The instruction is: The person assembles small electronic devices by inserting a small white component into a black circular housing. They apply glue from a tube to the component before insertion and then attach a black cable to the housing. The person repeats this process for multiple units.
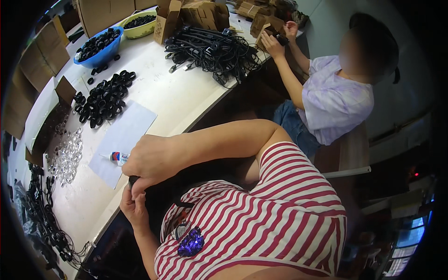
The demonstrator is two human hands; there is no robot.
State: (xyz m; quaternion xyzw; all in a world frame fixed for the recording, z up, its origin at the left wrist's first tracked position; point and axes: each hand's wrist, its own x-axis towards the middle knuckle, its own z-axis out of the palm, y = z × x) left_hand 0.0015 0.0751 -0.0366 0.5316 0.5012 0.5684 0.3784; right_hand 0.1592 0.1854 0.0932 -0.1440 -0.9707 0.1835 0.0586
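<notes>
Left hand: The left hand (134, 208) is grasping a small black piece from below, thumb and fingers closing around it.
Right hand: The right hand (151, 161) is curling in from above, its thumb pressing on the same piece.
Black piece: The small black piece (133, 179) is sitting between the two hands, just off the surface's near edge, mostly hidden by fingers.
Tube: A white, blue and red tube (118, 157) is showing beside the right hand, its nozzle pointing over the paper; whether the hand is holding it, I cannot tell.
Handling: The hands appear to be working the black piece together; continuing seems to be calling for a steady pinch and a nozzle kept clear of the fingers.
Paper: A pale sheet of paper (135, 122) is lying along the near edge of the surface (161, 88).
Black rings: A loose pile of black rings (105, 99) is lying beyond the paper, with more filling a blue basin (108, 52) toward the far edge.
Clear pieces: Small clear pieces (67, 158) are lying left of the paper.
Cables: Black cables (210, 53) are heaping near the right end, close to the near edge.
</notes>
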